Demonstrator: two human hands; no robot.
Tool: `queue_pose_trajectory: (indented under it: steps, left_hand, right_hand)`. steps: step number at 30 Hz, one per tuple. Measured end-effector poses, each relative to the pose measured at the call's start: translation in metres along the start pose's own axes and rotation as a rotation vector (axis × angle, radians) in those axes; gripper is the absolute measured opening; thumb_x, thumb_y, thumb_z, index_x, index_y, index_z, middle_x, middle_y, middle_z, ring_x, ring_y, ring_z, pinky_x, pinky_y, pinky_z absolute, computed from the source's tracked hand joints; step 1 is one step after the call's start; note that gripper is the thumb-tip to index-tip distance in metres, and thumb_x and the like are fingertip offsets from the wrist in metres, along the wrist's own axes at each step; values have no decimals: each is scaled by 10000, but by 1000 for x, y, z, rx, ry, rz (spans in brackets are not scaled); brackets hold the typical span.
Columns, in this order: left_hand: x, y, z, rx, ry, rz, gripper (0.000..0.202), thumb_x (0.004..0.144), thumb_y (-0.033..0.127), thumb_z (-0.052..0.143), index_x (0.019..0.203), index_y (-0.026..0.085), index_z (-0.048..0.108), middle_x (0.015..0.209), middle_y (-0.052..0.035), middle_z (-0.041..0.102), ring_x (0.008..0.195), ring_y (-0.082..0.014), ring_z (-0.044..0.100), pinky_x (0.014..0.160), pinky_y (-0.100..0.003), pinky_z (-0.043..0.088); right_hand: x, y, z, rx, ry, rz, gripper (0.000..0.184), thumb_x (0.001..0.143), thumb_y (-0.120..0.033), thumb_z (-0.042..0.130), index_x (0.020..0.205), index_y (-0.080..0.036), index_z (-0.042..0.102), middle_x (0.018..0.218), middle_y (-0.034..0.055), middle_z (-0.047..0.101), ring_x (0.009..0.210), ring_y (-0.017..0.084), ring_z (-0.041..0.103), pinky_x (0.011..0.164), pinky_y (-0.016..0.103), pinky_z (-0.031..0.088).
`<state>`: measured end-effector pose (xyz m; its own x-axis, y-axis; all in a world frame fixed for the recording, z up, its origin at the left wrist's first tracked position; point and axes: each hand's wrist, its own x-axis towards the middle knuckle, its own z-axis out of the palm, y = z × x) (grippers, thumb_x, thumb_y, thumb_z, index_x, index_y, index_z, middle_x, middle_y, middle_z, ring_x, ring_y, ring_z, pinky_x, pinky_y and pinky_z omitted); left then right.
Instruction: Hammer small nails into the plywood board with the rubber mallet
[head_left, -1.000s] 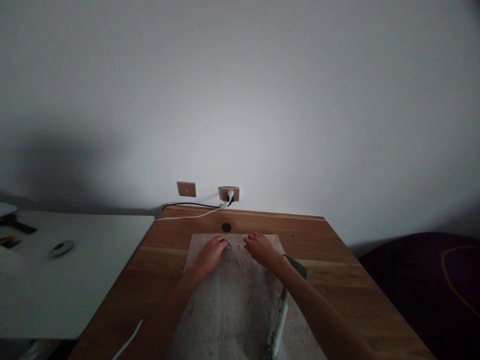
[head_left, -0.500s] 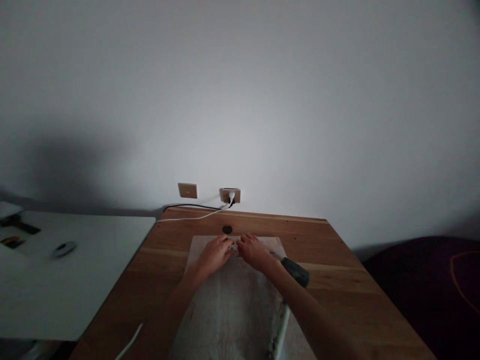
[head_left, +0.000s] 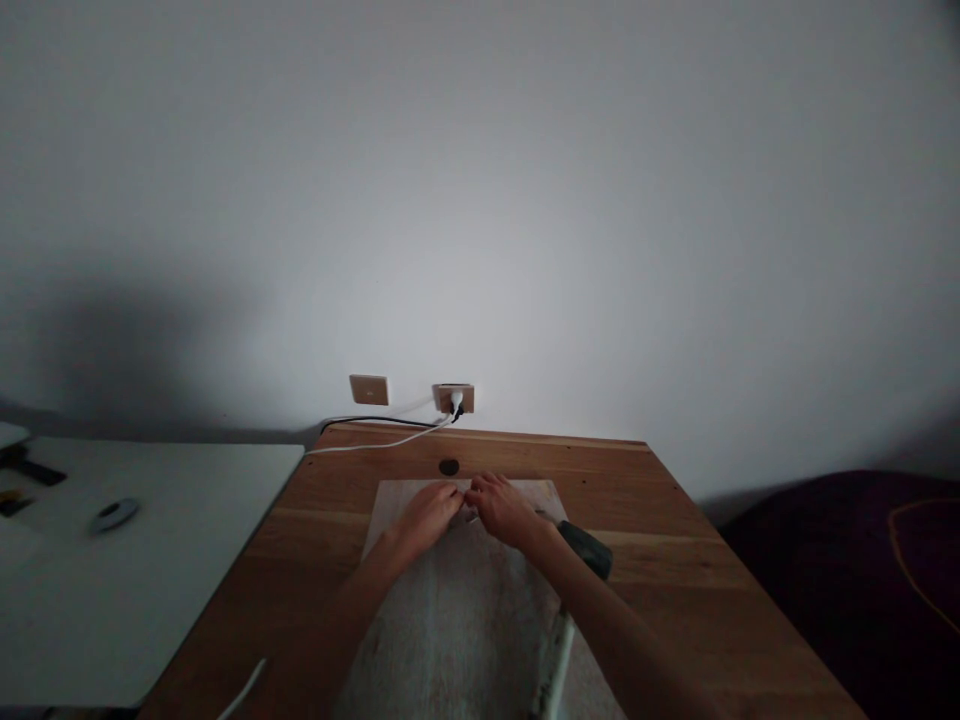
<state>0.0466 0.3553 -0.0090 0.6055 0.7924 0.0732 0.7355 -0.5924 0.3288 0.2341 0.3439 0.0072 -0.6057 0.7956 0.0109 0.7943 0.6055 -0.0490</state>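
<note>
Two hands, the left hand (head_left: 426, 512) and right hand (head_left: 504, 508), rest on one pale cloth (head_left: 457, 620). One wooden tabletop (head_left: 675, 560) carries it. Behind the cloth sit one dark round hole (head_left: 448, 467) and two wall plates (head_left: 370, 389). Left of the cloth stands one white tabletop (head_left: 187, 540) bearing one round disc (head_left: 114, 514).

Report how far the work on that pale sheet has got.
Done: the pale sheet lies flat on the wooden table. In hand: left hand and right hand meet fingertip to fingertip near its far edge, on something too small to make out. Left: the dark-headed tool lies untouched by the right wrist.
</note>
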Motion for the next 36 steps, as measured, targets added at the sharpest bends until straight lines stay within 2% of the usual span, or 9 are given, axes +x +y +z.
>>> queue_pose_trajectory:
  steps: [6, 10, 14, 17, 20, 23, 28, 32, 36]
  left_hand:
    - [3, -2, -6, 34, -34, 63, 281, 944, 52, 443, 903, 153, 702, 996, -96, 709, 973, -242, 634, 886, -340, 470]
    - [4, -4, -9, 59, -35, 96, 259, 959, 63, 454, 900, 160, 687, 981, -85, 696, 978, -224, 621, 907, -333, 461]
    - [5, -5, -9, 74, -26, 116, 256, 962, 71, 459, 889, 171, 683, 966, -72, 689, 984, -214, 613, 927, -333, 460]
    - [6, -5, -8, 93, -28, 116, 263, 958, 67, 459, 881, 171, 687, 954, -72, 693, 978, -216, 621, 921, -336, 467]
    - [8, -4, -8, 121, -39, 107, 278, 955, 60, 448, 874, 167, 692, 966, -84, 703, 973, -226, 634, 906, -342, 474]
    - [13, -3, -9, 146, -55, 100, 288, 940, 44, 448, 870, 170, 698, 957, -83, 711, 959, -226, 649, 892, -336, 479]
    - [14, -1, -11, 162, -54, 128, 238, 912, 48, 500, 868, 165, 703, 946, -98, 710, 962, -246, 657, 890, -346, 475]
    - [9, -5, -12, 170, -56, 145, 223, 870, 29, 537, 888, 175, 705, 982, -87, 718, 949, -227, 667, 822, -302, 475]
    - [9, -7, -16, 205, -69, 159, 228, 852, 15, 539, 867, 175, 701, 950, -79, 722, 905, -216, 669, 769, -286, 465]
  right_hand:
    - [-7, -1, -4, 57, 19, 117, 189, 967, -246, 595, 1121, -171, 678, 1141, 112, 672, 1130, 260, 594, 955, 345, 439]
    - [-14, 11, -11, 121, 40, 151, 164, 1002, -231, 559, 1049, -182, 707, 1079, 88, 703, 1069, 224, 636, 930, 308, 451]
    - [-19, 17, -13, 150, 79, 223, 193, 1002, -293, 592, 1111, -165, 689, 1114, 107, 715, 1079, 229, 651, 934, 310, 466]
    - [-14, 9, -6, 93, 24, 193, 241, 987, -362, 618, 1070, -150, 699, 1088, 128, 713, 1088, 254, 640, 929, 324, 473]
    - [-8, -1, 2, 23, -5, 136, 199, 1011, -256, 538, 1040, -147, 703, 1063, 131, 698, 1064, 247, 625, 910, 324, 469]
    - [-10, -4, 6, 0, 44, 108, 188, 1000, -189, 511, 1053, -166, 690, 1060, 116, 677, 1058, 241, 599, 917, 335, 456]
    - [-35, 9, -2, 70, 112, 92, 210, 976, -229, 577, 1170, -193, 652, 1136, 98, 653, 1096, 242, 587, 944, 347, 454]
    - [-57, 27, -16, 90, 110, 245, 223, 1011, -224, 517, 1177, -195, 662, 1162, 108, 675, 1115, 233, 612, 985, 346, 441]
    - [-71, 44, -25, 84, 36, 426, 240, 991, -194, 520, 1170, -179, 680, 1206, 125, 685, 1151, 237, 634, 998, 323, 442]
